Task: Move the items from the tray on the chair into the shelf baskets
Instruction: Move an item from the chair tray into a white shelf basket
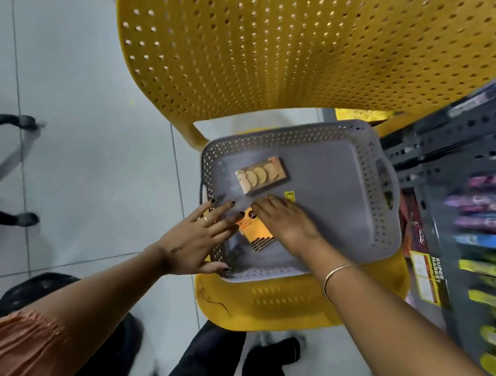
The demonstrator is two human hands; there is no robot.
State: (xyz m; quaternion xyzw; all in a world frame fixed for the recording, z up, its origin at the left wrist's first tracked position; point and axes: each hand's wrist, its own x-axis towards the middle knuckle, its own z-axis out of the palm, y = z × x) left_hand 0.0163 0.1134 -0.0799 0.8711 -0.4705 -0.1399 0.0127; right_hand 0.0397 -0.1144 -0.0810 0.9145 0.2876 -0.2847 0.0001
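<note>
A grey perforated tray (379, 204) sits on the seat of a yellow chair (293, 49). Two flat packets lie on its floor. A biscuit packet (262, 174), printed with a row of round biscuits, lies toward the tray's middle, tilted. An orange packet (258, 231) with dark print lies nearer the person, close to the tray's near-left corner.

The right hand (286, 222) reaches down into the tray, palm down, its fingers flat and roughly together, the fingertips just short of the biscuit packet and the hand's edge over part of the orange packet; it grips nothing that can be seen. A thin bangle (333, 279) circles that wrist. The left hand (197, 238) rests open at the tray's left rim, fingers spread over the wall, thumb at the near corner, holding nothing; a ring (207, 221) shows on one finger.

To the right stands a dark metal shelf (479, 135) with blurred, colourful packaged goods. A pale tiled floor (61, 95) lies below.
</note>
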